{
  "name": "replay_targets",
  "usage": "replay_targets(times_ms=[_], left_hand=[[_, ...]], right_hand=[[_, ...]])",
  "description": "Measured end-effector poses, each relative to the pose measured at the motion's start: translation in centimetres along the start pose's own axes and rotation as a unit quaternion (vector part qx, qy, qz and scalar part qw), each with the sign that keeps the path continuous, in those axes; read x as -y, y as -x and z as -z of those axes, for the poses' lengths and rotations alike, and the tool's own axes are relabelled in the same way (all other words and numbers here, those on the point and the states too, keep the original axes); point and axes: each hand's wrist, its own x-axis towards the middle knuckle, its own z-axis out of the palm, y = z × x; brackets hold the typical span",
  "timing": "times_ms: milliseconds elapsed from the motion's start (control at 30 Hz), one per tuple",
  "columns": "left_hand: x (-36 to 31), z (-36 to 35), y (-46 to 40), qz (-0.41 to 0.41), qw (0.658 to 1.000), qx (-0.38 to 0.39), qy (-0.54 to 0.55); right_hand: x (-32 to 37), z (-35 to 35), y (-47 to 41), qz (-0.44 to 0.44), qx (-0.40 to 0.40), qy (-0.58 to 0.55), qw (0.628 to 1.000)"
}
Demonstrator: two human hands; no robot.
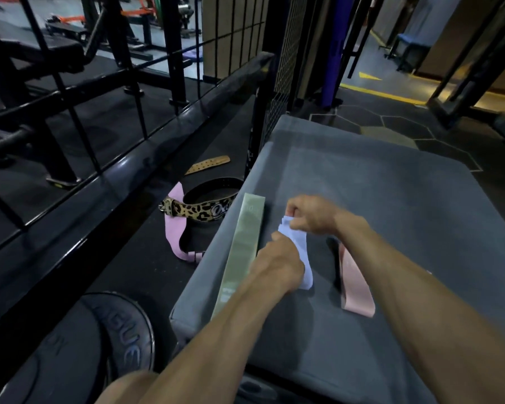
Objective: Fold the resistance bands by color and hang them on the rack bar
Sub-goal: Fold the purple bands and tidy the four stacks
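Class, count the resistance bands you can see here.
4: green band flat on the pad, pale lilac band in both hands, pink band to the right, another pink band on the floor.

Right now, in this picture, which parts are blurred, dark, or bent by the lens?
In the head view, the right hand and the pale lavender fabric band it pinches with the left hand are smeared by motion blur; the dim light leaves the floor beside the grey padded box nearly black; glare streaks the glossy black rack bar; the wide-angle lens bows straight bars near the edges.
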Motion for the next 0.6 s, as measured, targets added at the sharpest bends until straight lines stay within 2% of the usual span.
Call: replay_targets(times_ms=[133,233,433,600], left_hand=[[-0.3,0.1,0.3,0.005,1.000,0.011,-0.024],[-0.6,0.4,0.9,0.006,0.999,0.002,-0.039],[-1.1,1.0,2.3,-0.011,0.994,0.009,-0.108],[-1.4,2.0,3.6,-0.037,0.994,-0.003,-0.103]], right_hand=[[-0.7,-1.6,0.1,0.003,-0.020,-0.042,0.999],[-1.1,-1.7,0.3,-0.033,0.003,-0.109,0.993],[-1.8,-1.0,0.2,-0.050,0.035,-0.153,0.986],[-2.0,-0.2,-0.2,-0.057,0.088,-0.168,0.980]])
